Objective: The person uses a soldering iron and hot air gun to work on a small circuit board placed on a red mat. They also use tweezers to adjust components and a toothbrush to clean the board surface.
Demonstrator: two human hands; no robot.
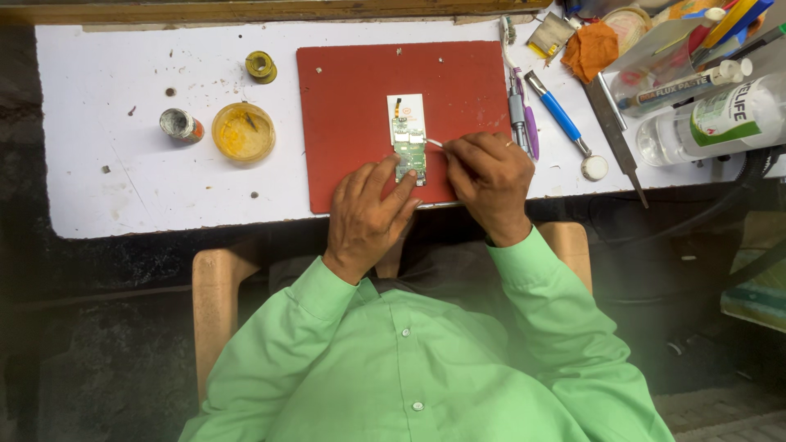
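A small green circuit board (408,147) lies on a red mat (352,106) on the white table (123,188), with a white card (407,106) under its far end. My left hand (370,214) rests on the mat's near edge, fingertips pressing the board's near end. My right hand (489,180) pinches a thin white-tipped stick (434,143) whose tip touches the board's right side. Green sleeves cover both arms.
Left of the mat stand a yellow paste tub (243,131), a small metal can (180,124) and a solder spool (261,66). To the right lie pens (524,115), a blue-handled tool (562,119), a metal ruler (614,131), bottles (720,119) and an orange cloth (589,49).
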